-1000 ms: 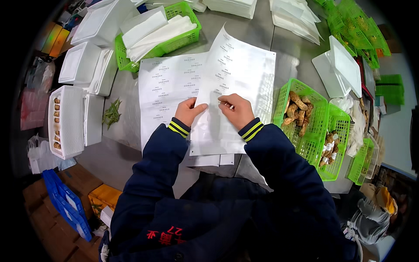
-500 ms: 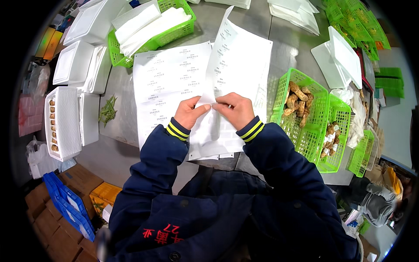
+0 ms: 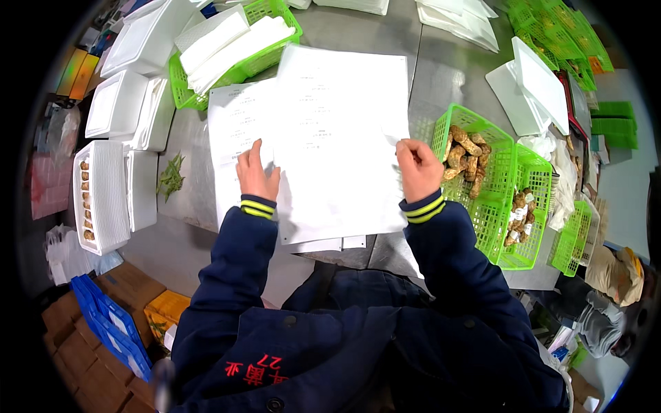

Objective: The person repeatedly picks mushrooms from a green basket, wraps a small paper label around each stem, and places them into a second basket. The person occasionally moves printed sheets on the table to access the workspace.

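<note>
Two overlapping white label sheets lie in front of me. The upper sheet (image 3: 341, 182) is mostly blank, with small printed labels in its upper left part. To its left, the lower sheet (image 3: 237, 113) carries more rows of labels. My left hand (image 3: 257, 173) rests open on the lower sheet, fingers stretched out, thumb near the upper sheet's left edge. At the upper sheet's right edge my right hand (image 3: 419, 171) is closed, fingers curled in a pinch on the paper there. Close by on the right, brown mushrooms (image 3: 468, 155) lie in a green plastic basket (image 3: 486, 227).
Another green basket (image 3: 533, 251) holds mushrooms with white labels. White foam trays (image 3: 110, 199) stand at left, one with a row of mushrooms, near some green leaves (image 3: 170, 177). A green basket (image 3: 296, 34) with white liners is at the back; foam lids (image 3: 533, 89) lie far right.
My hands have moved apart from the middle of the sheets, left hand leftward, right hand to the right edge. The upper sheet, previously curled up, now lies flatter and nearer me.
</note>
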Tool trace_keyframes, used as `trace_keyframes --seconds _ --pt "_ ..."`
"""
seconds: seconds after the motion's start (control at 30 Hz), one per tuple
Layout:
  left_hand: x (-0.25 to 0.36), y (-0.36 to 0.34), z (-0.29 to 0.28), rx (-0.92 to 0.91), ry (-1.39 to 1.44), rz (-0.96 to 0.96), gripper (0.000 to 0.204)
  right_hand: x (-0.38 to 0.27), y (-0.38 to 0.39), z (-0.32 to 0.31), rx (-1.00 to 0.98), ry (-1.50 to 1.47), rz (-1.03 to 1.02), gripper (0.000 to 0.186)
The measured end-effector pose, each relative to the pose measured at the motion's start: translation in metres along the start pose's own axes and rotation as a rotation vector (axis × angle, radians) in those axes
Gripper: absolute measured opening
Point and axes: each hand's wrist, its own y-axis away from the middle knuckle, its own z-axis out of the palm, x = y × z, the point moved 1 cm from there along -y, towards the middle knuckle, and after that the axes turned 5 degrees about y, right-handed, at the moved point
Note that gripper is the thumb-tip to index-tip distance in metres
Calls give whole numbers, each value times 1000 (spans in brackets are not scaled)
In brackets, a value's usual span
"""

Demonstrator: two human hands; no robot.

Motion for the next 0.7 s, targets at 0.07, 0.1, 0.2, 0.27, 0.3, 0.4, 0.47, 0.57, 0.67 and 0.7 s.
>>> trace_keyframes --seconds 0.07,0.1,0.2,0.27,0.3,0.4,0.47,0.57,0.67,0.7 --pt "42 2 -20 -14 237 173 44 -8 14 -5 -32 276 -424 13" --pt "63 10 -26 -132 442 164 38 -20 23 -2 -78 343 -603 17" --pt "121 28 -24 -512 1097 -277 27 -34 40 6 -207 419 -993 22" --pt "141 34 -17 -544 1300 -470 23 -27 47 2 -235 423 -969 25" --pt "143 34 -12 -538 1326 -509 20 -26 47 -2 -226 444 -965 25" --pt "151 38 2 -477 1400 -588 18 -31 48 -20 -289 448 -809 26" --pt "151 37 10 -496 1267 -443 18 -29 47 -36 -297 396 -700 23" --pt "172 38 11 -494 1112 -261 17 -19 50 -75 -160 249 -217 27" --pt "188 42 13 -559 973 -128 16 -21 36 -118 69 394 -106 48" --pt "194 45 15 -552 943 -87 15 -19 35 -130 83 409 -133 49"
